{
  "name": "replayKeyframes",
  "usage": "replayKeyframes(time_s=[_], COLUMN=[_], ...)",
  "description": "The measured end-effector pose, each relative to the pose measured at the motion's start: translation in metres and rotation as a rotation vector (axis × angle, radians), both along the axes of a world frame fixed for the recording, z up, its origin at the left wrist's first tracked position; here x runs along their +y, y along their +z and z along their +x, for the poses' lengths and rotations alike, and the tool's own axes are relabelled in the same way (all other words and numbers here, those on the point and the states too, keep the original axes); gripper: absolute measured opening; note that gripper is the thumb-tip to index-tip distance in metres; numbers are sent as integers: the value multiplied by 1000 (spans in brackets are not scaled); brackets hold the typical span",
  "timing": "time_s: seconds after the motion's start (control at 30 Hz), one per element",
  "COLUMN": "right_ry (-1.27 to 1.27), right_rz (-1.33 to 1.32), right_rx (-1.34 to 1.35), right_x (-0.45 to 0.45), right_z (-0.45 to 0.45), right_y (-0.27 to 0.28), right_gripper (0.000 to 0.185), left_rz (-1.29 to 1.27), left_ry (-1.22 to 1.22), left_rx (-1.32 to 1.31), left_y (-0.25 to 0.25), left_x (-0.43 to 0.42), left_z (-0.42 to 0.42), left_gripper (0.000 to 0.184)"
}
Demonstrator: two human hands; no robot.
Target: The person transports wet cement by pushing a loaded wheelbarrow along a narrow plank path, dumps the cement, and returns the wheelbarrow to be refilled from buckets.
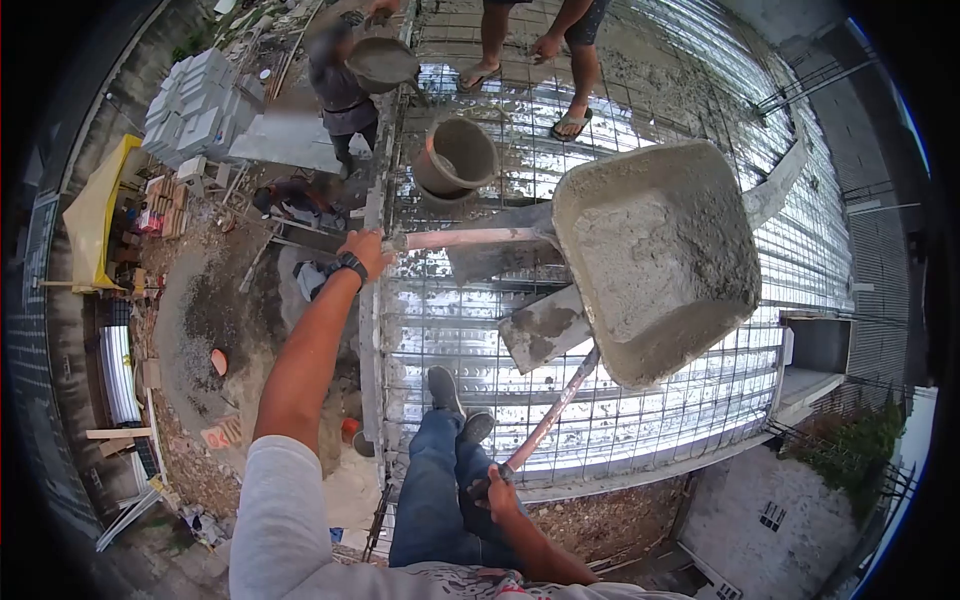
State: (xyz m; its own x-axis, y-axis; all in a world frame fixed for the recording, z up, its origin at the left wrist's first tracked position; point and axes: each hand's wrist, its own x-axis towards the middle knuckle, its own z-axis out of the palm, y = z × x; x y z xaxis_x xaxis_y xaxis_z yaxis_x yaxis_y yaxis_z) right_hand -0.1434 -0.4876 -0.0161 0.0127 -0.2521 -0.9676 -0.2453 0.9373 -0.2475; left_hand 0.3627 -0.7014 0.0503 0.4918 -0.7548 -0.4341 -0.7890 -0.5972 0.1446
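Note:
A cement-coated wheelbarrow [655,262] stands in front of me, its tray smeared with wet grey concrete. My left hand [367,254], with a dark watch on the wrist, is closed round the end of one reddish handle. Lower down, my right hand [497,490] grips the other handle [548,420] by its dark end. A mortar-covered bucket [457,160] stands just beyond the left handle. Beneath the tray, a cement-stained board [545,328] lies over the rebar mesh.
Shiny metal decking [440,330] under a rebar grid spreads around my feet. At left the slab edge [372,330] drops to the ground below. One person in sandals [570,124] stands on the mesh; another person [340,90] is beside a raised concrete-filled bucket [383,64].

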Motion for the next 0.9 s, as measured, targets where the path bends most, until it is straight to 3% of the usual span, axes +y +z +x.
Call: replayKeyframes(time_s=[0.23, 0.33, 0.4, 0.47, 0.67, 0.73, 0.77, 0.83, 0.9], right_ry=[-4, -46, 8, 16, 60, 93, 96, 108, 151], right_rz=[8, -17, -28, -43, -154, -128, -118, -86, -91], right_rx=[-38, -87, -89, -59, 120, 74, 53, 57, 71], right_x=[-55, -58, -66, -67, -62, -56, -58, -66, -65], right_z=[-16, -2, 6, 18, 20, -1, -5, 2, 4], right_y=[-52, -65, -58, -53, -61, -84, -91, -81, -99], right_gripper=[46, 43, 45, 45, 56, 60, 62, 64, 65], left_rz=[-245, -563, -533, -536, -84, 62, 265, 268, 399], left_ry=[-31, -75, 77, 152, 338, 393, 459, 541, 526], left_rx=[82, -194, 21, 216, 452, 408, 427, 609, 481], left_y=[-29, -42, -32, -69, -138, -132, -134, -186, -155], left_x=[-42, -22, 0, 43, 237, 296, 323, 402, 423], left_z=[-23, -55, -90, -119, -203, -212, -210, -208, -204], left_gripper=[56, 61, 67, 71, 84, 82, 79, 81, 79])
